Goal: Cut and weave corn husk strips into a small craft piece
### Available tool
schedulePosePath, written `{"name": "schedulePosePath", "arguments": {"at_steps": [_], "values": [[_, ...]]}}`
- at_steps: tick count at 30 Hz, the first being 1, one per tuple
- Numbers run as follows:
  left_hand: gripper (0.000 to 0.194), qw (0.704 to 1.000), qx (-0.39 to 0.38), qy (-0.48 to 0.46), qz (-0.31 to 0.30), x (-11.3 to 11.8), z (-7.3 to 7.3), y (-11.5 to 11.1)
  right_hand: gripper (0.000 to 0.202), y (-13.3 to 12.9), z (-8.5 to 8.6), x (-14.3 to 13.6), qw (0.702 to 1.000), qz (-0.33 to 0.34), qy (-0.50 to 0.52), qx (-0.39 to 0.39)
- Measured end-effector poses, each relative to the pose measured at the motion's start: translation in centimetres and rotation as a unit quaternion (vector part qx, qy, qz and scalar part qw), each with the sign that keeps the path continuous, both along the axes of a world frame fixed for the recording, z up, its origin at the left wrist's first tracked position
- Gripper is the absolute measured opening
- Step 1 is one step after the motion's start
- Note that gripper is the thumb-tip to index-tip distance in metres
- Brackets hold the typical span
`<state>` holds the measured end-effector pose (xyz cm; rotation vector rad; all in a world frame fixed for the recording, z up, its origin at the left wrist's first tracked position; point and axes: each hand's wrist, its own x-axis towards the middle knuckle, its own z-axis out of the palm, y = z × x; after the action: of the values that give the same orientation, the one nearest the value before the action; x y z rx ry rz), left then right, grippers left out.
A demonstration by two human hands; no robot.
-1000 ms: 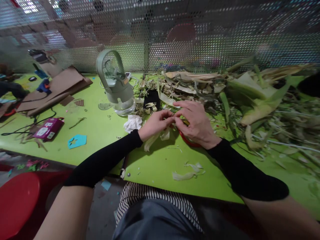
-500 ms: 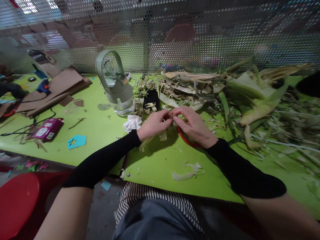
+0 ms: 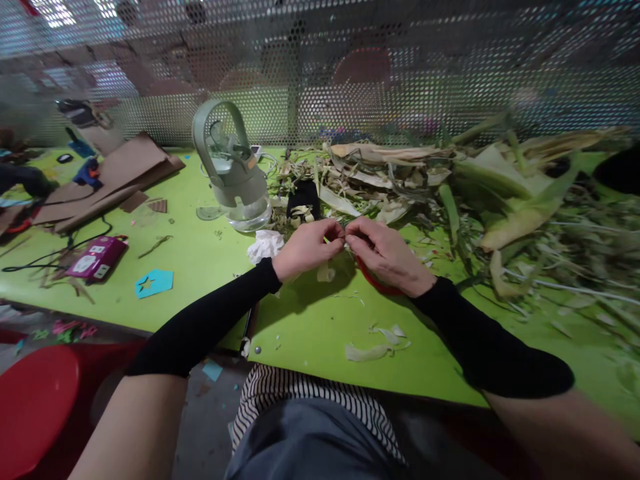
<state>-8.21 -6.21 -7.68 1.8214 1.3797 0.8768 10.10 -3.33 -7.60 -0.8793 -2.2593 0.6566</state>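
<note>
My left hand (image 3: pixel 313 247) and my right hand (image 3: pixel 383 253) meet fingertip to fingertip above the green table (image 3: pixel 305 333). Both are closed in a pinch, and whatever thin thing sits between the fingertips is too small to make out. Below my left hand shows a pale piece of corn husk (image 3: pixel 326 273); whether it is held, I cannot tell. A red curved band (image 3: pixel 375 280), partly covered, lies under my right hand. Nearer the table's front edge are loose pale husk strips (image 3: pixel 373 350). A crumpled white tissue (image 3: pixel 265 245) touches the area beside my left wrist.
Dry husks (image 3: pixel 390 170) and large green-yellow corn leaves (image 3: pixel 515 193) heap along the back and right. A water bottle (image 3: pixel 235 177) stands left of a black object (image 3: pixel 303 197). Further left are a purple box (image 3: pixel 97 257), blue paper (image 3: pixel 155 284) and cardboard (image 3: pixel 125 167). A red stool (image 3: pixel 37 407) stands below.
The fingertips stay together with barely any shift. The pale strip that trailed down to the left from under my left hand no longer shows there.
</note>
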Motion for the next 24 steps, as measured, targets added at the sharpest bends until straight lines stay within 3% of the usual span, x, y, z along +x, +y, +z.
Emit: {"name": "schedulePosePath", "arguments": {"at_steps": [4,9,13,19,24], "values": [[0.005,0.995,0.09,0.021,0.033,0.3,-0.4,-0.1,0.014,-0.1,-0.5,-0.3,0.988,-0.045,0.085,-0.118],[0.01,0.985,0.161,0.044,0.037,0.5,-1.5,-0.1,0.022,0.1,-1.4,-0.7,0.938,-0.063,0.2,-0.278],[0.009,0.983,0.174,0.038,0.031,0.5,-1.7,-0.2,0.031,0.1,-1.4,-0.9,0.915,-0.061,0.232,-0.324],[0.009,0.991,0.11,-0.08,0.011,0.3,-1.3,0.1,0.042,0.4,-1.1,-0.8,0.887,-0.07,0.264,-0.372],[0.018,0.991,0.079,-0.108,0.017,0.1,-1.0,0.2,0.035,0.3,-0.7,-0.6,0.893,-0.065,0.254,-0.366]]}}
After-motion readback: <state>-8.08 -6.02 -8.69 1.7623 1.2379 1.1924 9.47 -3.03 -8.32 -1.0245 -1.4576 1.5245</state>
